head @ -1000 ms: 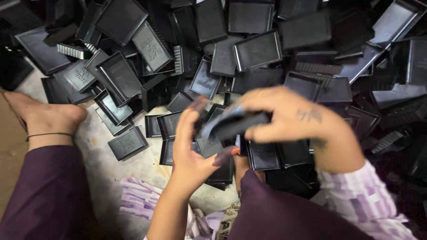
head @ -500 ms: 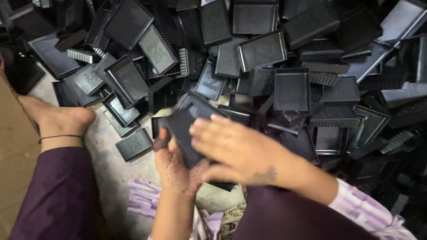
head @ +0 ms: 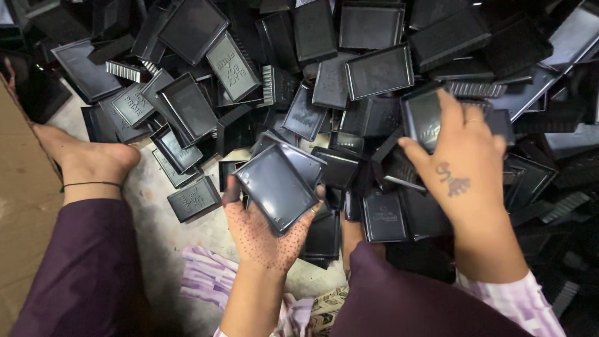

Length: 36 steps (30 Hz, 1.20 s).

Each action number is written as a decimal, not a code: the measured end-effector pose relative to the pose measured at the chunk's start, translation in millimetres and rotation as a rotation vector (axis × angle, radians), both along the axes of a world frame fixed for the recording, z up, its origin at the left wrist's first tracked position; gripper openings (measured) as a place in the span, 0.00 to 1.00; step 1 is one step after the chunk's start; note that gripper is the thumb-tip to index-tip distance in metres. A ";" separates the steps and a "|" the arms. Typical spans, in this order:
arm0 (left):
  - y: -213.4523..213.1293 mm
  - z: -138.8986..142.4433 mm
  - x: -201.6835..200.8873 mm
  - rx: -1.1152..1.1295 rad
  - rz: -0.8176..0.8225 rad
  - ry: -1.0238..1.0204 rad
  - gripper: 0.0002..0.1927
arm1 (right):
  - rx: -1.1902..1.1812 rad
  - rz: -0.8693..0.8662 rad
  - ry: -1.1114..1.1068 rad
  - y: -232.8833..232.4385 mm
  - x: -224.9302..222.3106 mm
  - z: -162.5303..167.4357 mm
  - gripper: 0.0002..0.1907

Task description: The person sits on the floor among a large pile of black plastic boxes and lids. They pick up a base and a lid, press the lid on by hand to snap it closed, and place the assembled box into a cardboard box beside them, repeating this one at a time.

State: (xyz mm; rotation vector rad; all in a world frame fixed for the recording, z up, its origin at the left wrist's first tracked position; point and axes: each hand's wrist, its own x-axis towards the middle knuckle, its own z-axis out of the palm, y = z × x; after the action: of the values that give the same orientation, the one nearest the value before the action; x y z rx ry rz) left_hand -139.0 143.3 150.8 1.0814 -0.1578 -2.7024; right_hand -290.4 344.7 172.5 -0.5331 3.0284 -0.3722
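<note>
My left hand point(head: 265, 234), palm up and patterned with dark dots, holds a stack of black rectangular plastic trays point(head: 277, 186) at the lower middle of the head view. My right hand point(head: 465, 159), with a small tattoo on its back, reaches out to the right over the heap. Its fingers rest on a black tray point(head: 424, 115) lying in the pile. A large heap of similar black trays and ribbed black lids point(head: 349, 68) covers the upper and right parts of the view.
My bare left foot point(head: 87, 159) with a thin anklet rests on the pale floor point(head: 156, 218) at the left. A brown cardboard sheet point(head: 19, 206) lies at the far left edge. Purple trouser legs and lilac patterned cloth point(head: 206, 274) fill the bottom.
My right hand has left the stack in my left hand and moved right onto the heap. My left hand still holds the stack, now uncovered.
</note>
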 end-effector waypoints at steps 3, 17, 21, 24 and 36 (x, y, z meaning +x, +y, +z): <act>0.9 -9.2 -0.2 -0.026 0.023 0.050 0.24 | -0.069 0.080 0.327 -10.3 14.7 13.6 0.38; 42.2 -33.6 -1.3 -0.585 -0.003 -0.118 0.15 | -0.895 0.631 -0.698 -45.1 65.0 -1.6 0.44; 39.9 -28.1 -0.2 -0.590 -0.050 -0.027 0.16 | -0.936 0.516 -0.669 -43.7 63.7 0.2 0.51; 21.5 -22.8 5.2 -0.457 -0.090 0.149 0.10 | -0.930 0.526 -0.664 -39.0 59.5 1.8 0.53; 13.4 -25.3 9.6 -0.455 0.078 0.255 0.19 | -1.061 0.147 -0.753 -46.5 66.3 -3.1 0.42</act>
State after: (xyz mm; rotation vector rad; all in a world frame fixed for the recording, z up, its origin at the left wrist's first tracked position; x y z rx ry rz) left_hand -129.4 156.7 125.5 0.5937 -0.6323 -2.5238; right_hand -224.1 298.3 169.4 -0.4611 1.8643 -1.7039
